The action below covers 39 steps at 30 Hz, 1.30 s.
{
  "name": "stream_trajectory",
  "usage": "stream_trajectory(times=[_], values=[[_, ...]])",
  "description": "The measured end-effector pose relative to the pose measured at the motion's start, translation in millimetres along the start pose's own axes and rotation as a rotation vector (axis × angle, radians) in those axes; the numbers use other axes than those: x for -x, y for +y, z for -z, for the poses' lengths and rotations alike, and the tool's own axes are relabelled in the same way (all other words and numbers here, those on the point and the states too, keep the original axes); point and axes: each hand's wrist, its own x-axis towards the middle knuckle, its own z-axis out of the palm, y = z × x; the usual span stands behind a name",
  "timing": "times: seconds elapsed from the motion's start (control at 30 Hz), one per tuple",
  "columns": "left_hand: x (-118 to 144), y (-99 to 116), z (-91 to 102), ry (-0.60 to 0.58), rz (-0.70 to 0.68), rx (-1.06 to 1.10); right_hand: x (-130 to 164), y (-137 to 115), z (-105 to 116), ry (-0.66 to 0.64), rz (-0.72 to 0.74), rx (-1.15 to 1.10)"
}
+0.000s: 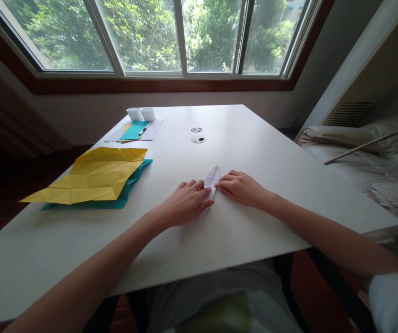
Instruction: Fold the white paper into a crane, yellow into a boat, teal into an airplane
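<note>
A small piece of folded white paper (212, 175) lies on the white table in front of me, its narrow tip pointing away and crease lines showing on it. My left hand (189, 200) rests over its left and lower side, fingers bent and pressing it, thumb near its lower end. From the right, my right hand (240, 187) pinches its right edge, with fingertips close together. Both hands hide much of the paper's lower part.
Creased yellow paper (98, 178) lies over a teal sheet (129, 187) on the left. Farther back are two small white boxes (140, 114), flat teal paper (134, 130) and a pen (143, 130). Two round discs (198, 139) sit mid-table. A sofa (344, 157) stands right.
</note>
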Motion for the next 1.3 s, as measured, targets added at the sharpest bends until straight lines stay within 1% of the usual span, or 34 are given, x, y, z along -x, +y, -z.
stream_trajectory(times=[0.1,0.23,0.33,0.57,0.73,0.83,0.97,1.03,1.13,1.3], values=[[-1,-1,-2.7,0.031,-0.042,0.053,-1,4,0,0.014,-0.01,-0.038],[-6,-5,-10.3,0.12,-0.039,0.1,-3,7,-4,0.051,-0.022,-0.074],[-11,-9,-14.9,0.144,-0.04,0.161,-4,8,-7,0.07,-0.038,-0.108],[-21,-16,-23.1,0.232,0.031,0.263,-5,10,-9,0.069,-0.058,-0.154],[-23,-19,-26.7,0.253,0.047,0.288,-4,6,-8,0.066,-0.093,-0.167],[-22,-18,-27.1,0.252,0.112,0.25,-5,5,-9,0.043,-0.119,-0.156],[-20,-17,-27.6,0.307,0.324,0.159,-5,9,-12,0.016,-0.196,-0.124],[-19,-18,-29.3,0.294,0.391,0.152,-5,11,-13,0.005,-0.234,-0.112],[-20,-23,-32.6,0.266,0.417,0.183,-5,14,-15,-0.01,-0.25,-0.116],[-21,-25,-32.2,0.29,0.443,0.263,-6,16,-16,0.011,-0.252,-0.19]])
